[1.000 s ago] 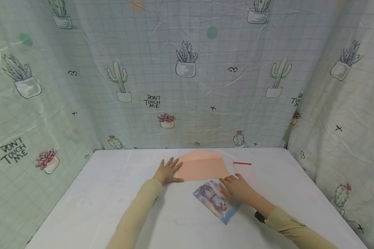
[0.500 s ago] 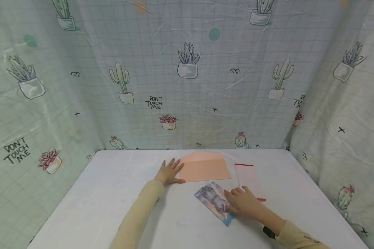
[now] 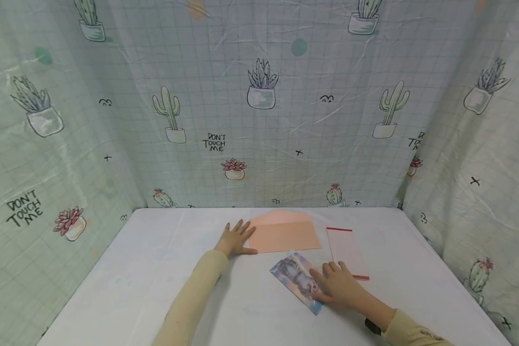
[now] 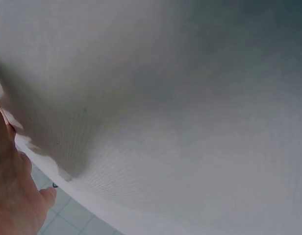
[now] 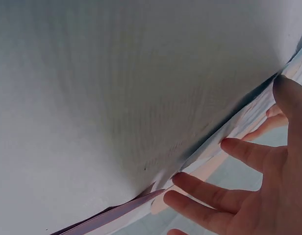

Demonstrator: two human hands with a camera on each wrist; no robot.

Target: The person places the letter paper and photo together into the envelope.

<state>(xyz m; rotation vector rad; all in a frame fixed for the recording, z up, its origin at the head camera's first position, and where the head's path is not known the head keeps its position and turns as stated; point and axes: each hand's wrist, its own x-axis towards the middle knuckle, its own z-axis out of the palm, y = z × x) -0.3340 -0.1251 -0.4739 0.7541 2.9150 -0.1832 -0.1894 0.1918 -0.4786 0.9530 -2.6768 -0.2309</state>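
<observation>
My left hand (image 3: 237,240) rests with fingers spread on the left edge of an open, peach-coloured envelope (image 3: 284,236), whose flap points to the back. In the left wrist view only part of that hand (image 4: 16,191) shows at the lower left. A flat, glossy packet with a blue and pink picture (image 3: 295,278) lies slantwise in front of the envelope. Over its right side is my right hand (image 3: 339,288), fingertips touching the packet and covering its right edge. The right wrist view has that hand's fingers (image 5: 210,191) extended and apart, with the thumb at the packet's edge.
A pale pink, see-through sleeve (image 3: 345,247) with red strips at both ends lies right of the envelope, its near end partly behind my right hand. The white table (image 3: 155,274) is enclosed by cactus-print cloth (image 3: 259,134) at the back and sides.
My right hand has drawn back towards me and slightly right along the packet, uncovering more of the pink sleeve. The left hand stays at the envelope.
</observation>
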